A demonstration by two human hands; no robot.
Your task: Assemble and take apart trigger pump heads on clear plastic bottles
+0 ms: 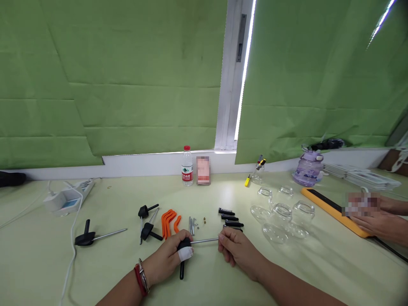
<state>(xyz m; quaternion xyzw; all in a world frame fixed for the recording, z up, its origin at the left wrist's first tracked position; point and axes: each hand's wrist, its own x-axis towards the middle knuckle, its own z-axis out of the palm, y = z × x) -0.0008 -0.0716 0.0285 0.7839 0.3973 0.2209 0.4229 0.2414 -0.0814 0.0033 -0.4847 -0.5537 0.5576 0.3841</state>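
My left hand (pixel 174 254), with a white wrapping on one finger, is closed round the black handle (pixel 182 267) of a tool with a thin metal rod (pixel 204 241). The rod points right, and my right hand (pixel 237 250) pinches its far end. Behind my left hand lie curved orange pieces (pixel 168 219), silver screws (pixel 191 225) and tiny brass-coloured parts (pixel 204 220). Several black ribbed pieces (pixel 230 218) lie in a row just beyond my right hand, which partly hides the nearest. More black-handled rods (pixel 85 239) rest on the left, two of them (pixel 147 231) close together.
Clear glass vessels (pixel 282 214) stand at right, by a jar with small screwdrivers (pixel 259 172). Another person's hands (pixel 379 216) are at an orange-and-black device (pixel 331 210). A water bottle (pixel 187 168), phone (pixel 203 171), purple jug (pixel 307 168) and power strip (pixel 68 197) stand behind.
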